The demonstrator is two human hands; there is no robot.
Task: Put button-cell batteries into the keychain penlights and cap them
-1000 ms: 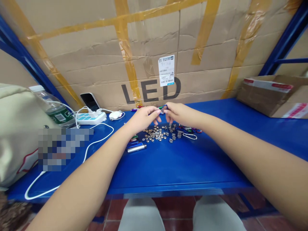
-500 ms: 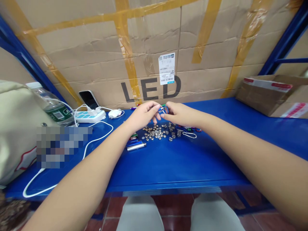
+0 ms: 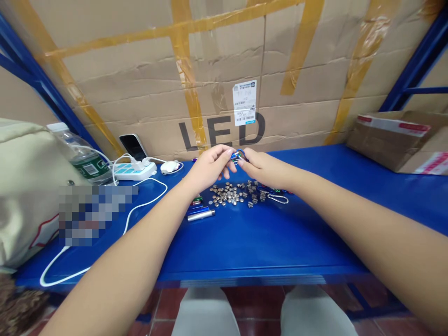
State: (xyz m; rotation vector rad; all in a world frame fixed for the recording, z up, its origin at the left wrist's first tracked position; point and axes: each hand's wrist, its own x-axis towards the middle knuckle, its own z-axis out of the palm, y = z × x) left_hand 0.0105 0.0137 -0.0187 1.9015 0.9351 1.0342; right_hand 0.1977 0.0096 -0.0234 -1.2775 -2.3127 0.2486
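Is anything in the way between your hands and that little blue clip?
Nothing visible is. The left hand and right hand both reach the blue carabiner clip, which is held above the pile of metal discs.

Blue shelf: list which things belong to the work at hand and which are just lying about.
Work: left hand, right hand, blue carabiner, button cells, silver carabiner, metal tubes.
Lying about: power strip, phone, water bottle.
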